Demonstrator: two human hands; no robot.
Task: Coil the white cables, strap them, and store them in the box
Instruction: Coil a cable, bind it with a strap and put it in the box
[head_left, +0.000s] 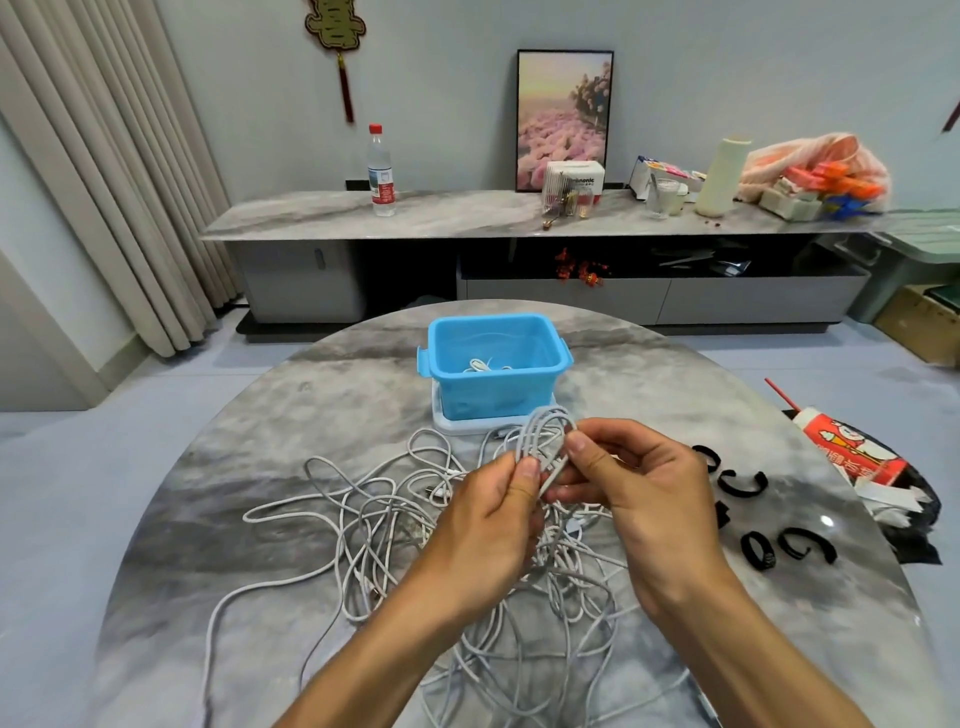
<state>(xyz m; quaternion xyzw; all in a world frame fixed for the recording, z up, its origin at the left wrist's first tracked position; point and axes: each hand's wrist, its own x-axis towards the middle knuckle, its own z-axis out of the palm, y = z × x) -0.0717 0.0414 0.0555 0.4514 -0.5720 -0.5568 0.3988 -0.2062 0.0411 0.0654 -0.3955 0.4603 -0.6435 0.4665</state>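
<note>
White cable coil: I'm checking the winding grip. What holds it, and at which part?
Both hands pinch the coiled white cable at its lower end: left hand and right hand, right fingertips at the plug end.

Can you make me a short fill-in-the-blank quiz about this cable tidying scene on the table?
1. Both the left hand and the right hand hold a coiled white ____.
2. The storage box is ____ in colour.
3. The black straps lie on the person's ____ side of the table.

Missing words: cable; blue; right
</note>
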